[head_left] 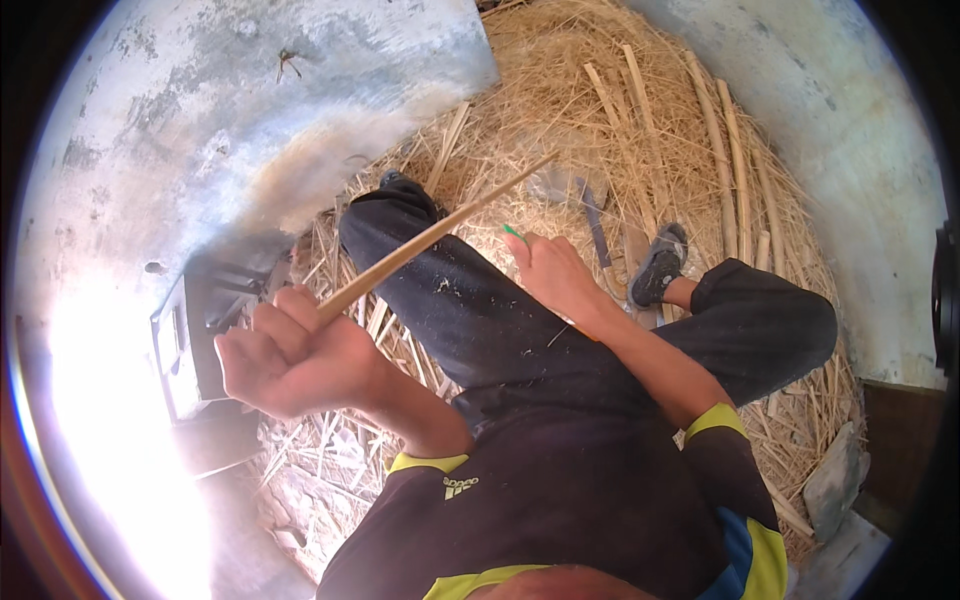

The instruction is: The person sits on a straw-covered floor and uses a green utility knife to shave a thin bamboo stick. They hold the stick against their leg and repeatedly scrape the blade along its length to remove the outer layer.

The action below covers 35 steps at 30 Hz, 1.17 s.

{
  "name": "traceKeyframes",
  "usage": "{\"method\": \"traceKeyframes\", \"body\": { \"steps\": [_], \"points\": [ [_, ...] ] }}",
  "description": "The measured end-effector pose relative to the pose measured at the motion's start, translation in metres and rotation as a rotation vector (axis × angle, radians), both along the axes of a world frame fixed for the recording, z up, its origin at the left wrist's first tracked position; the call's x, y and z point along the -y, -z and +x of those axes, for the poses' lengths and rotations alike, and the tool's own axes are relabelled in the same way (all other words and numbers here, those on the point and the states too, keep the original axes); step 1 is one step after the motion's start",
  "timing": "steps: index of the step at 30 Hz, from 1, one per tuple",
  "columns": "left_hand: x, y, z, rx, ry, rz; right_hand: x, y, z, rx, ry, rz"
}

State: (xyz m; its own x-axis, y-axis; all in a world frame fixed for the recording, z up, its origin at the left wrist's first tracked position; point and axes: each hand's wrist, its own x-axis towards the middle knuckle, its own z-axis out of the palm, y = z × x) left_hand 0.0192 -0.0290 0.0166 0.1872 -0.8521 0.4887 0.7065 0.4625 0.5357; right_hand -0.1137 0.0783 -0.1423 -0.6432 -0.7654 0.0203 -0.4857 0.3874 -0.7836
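My left hand (305,360) is closed round the thick end of a long pale bamboo strip (430,235). From that fist the strip slants up and to the right over my left leg, tapering to a thin tip. My right hand (555,278) is closed, apart from the strip, above my lap. A small green piece (515,235) pokes out by its fingers; the rest of whatever it holds is hidden. On the floor beyond my right hand lies a tool with a dark blade (592,210) and a light handle.
Bamboo shavings (545,75) cover the floor around my legs. Several bamboo poles (735,170) lie at the far right. Pale walls (250,90) close in on both sides. A bright opening with a dark frame (180,345) is at left, a flat stone (835,480) at right.
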Motion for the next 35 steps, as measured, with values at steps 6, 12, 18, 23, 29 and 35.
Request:
{"method": "traceKeyframes", "body": {
  "steps": [6,12,18,23,29,35],
  "points": [
    [-0.007,0.001,-0.013,-0.03,0.106,-0.094,-0.001,-0.021,0.009,-0.025,-0.075,-0.219],
    [0.004,-0.001,-0.004,-0.029,0.097,-0.033,0.01,-0.009,-0.012,0.002,-0.06,-0.075],
    [0.013,0.004,0.004,-0.015,0.137,-0.077,0.019,-0.005,-0.005,-0.046,-0.057,-0.125],
    [0.015,-0.001,0.002,-0.034,0.068,0.015,0.023,0.002,0.001,-0.185,-0.012,-0.115],
    [0.022,0.009,0.014,-0.085,0.228,-0.004,0.017,0.0,0.011,-0.253,0.023,-0.071],
    [0.027,0.009,0.016,0.045,0.124,0.03,0.01,0.025,-0.006,-0.245,-0.002,0.01]
  ]
}}
